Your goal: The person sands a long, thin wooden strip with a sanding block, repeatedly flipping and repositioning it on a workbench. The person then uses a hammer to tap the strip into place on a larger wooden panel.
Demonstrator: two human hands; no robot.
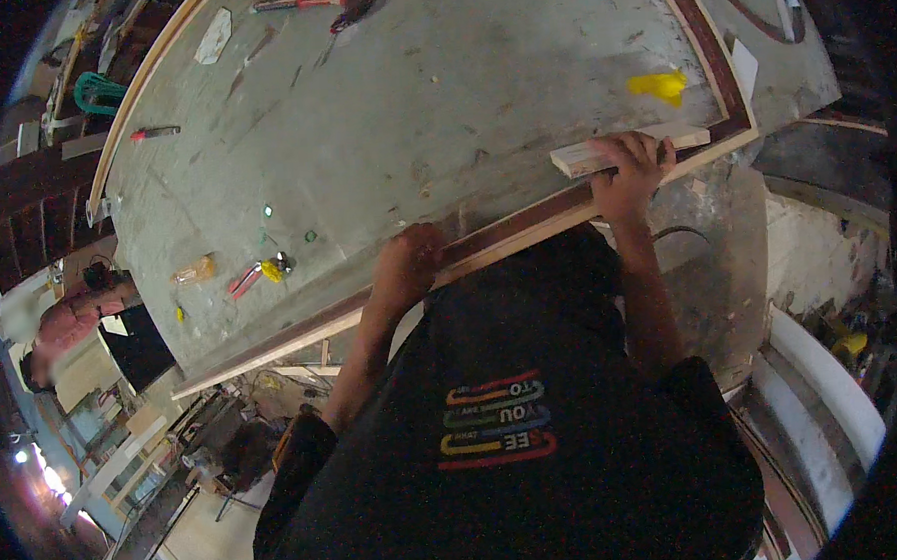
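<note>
A long wooden frame rail [522, 223], dark brown inside with a pale outer edge, runs slantwise along the near side of the grey-green tabletop [361, 114]. Around this rail, near its middle, my left hand [408, 265] is closed, its fingertips partly hidden. My right hand [632, 175] grips a short pale wood block [575, 161] from above, fingers over its top. The block lies along the rail close to the right corner, where a second dark rail [707, 53] goes off to the far side.
Pliers with red handles [246, 281], a red-tipped marker [156, 134] and an amber roll [194, 270] lie on the left. A yellow piece [662, 87] sits near the right corner; a red-handled tool [301, 2] is at the back. Another person [70, 322] is off to the left.
</note>
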